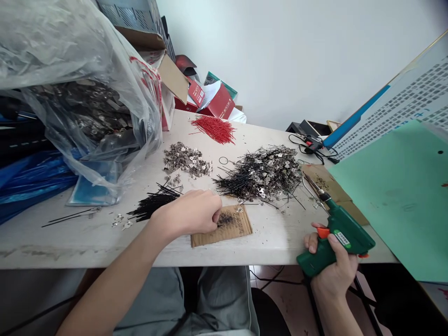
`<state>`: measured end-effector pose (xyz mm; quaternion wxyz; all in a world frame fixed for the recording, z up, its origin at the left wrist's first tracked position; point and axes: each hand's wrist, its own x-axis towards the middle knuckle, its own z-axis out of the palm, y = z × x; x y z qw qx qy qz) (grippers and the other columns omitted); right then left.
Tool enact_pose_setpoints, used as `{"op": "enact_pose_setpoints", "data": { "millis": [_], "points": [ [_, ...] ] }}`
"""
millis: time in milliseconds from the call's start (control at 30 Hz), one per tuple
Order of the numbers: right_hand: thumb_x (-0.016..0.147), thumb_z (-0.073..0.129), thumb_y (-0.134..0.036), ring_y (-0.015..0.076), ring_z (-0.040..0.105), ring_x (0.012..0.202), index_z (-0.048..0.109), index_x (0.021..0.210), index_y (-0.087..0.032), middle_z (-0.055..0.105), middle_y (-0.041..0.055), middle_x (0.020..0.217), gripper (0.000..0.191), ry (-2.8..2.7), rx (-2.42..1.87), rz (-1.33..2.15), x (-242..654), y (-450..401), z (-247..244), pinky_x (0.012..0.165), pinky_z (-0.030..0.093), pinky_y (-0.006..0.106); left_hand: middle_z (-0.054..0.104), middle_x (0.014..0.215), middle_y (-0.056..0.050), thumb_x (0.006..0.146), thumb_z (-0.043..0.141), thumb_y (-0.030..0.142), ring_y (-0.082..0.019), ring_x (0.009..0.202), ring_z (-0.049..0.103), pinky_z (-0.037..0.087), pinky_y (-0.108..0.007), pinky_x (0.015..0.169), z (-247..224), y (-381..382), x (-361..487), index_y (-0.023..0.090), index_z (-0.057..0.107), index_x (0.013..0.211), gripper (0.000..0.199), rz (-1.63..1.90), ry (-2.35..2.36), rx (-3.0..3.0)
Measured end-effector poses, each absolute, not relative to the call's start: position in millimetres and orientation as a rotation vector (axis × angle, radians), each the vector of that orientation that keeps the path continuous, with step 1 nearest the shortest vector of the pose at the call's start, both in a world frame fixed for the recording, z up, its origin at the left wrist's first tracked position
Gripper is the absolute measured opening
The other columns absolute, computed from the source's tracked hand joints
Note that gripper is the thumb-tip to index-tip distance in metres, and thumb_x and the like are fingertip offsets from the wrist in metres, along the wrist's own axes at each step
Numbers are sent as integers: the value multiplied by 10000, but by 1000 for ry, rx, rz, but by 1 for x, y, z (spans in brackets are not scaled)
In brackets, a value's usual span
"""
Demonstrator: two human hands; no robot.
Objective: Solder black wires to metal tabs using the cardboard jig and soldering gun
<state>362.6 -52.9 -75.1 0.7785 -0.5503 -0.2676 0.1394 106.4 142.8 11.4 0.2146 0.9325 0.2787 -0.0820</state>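
My left hand (pixel 191 212) is closed over the left part of a scorched piece of corrugated cardboard (pixel 241 226). Its fingertips face away from me, so whatever they pinch is hidden. A small metal piece (pixel 239 209) sits on the cardboard's far edge. In my right hand (pixel 336 266) is a green soldering gun (pixel 350 231) with an orange trigger, its metal tip pointing toward the far left. Just behind my left hand lies a bundle of black wires (pixel 152 204). Beyond the cardboard is a heap of black wires with metal pieces (pixel 266 172).
Loose metal pieces (pixel 185 159) and a pile of red wires (pixel 214 129) lie farther back on the white table (pixel 140 247). A large clear plastic bag (pixel 136 107) bulges at the left. Green card (pixel 395 186) stands at the right, near brown cardboard (pixel 353 210).
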Motion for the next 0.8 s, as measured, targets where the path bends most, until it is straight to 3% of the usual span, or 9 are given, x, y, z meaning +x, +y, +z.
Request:
{"op": "enact_pose_setpoints", "data": {
  "millis": [367, 700, 800],
  "points": [
    [890, 641, -262, 134, 501, 504, 707, 983, -148, 693, 92, 929, 161, -572, -1193, 295, 364, -53, -77, 552, 412, 361, 646, 609, 18, 660, 602, 92, -144, 565, 551, 322, -272, 523, 9, 147, 105, 207, 677, 616, 144, -214, 725, 2505],
    [873, 660, -270, 131, 499, 506, 697, 957, -160, 697, 80, 955, 142, -546, -1198, 297, 360, -52, -74, 573, 420, 366, 716, 717, 24, 747, 635, 109, -119, 659, 629, 412, -235, 594, 15, 156, 104, 192, 726, 730, 125, -91, 615, 2407],
    [881, 677, -279, 139, 496, 510, 721, 991, -142, 683, 75, 870, 181, -544, -1219, 330, 356, -59, -65, 571, 417, 361, 725, 758, 8, 779, 642, 115, -124, 675, 637, 419, -235, 593, 12, 160, 106, 182, 723, 770, 105, -14, 630, 2389]
  ]
}}
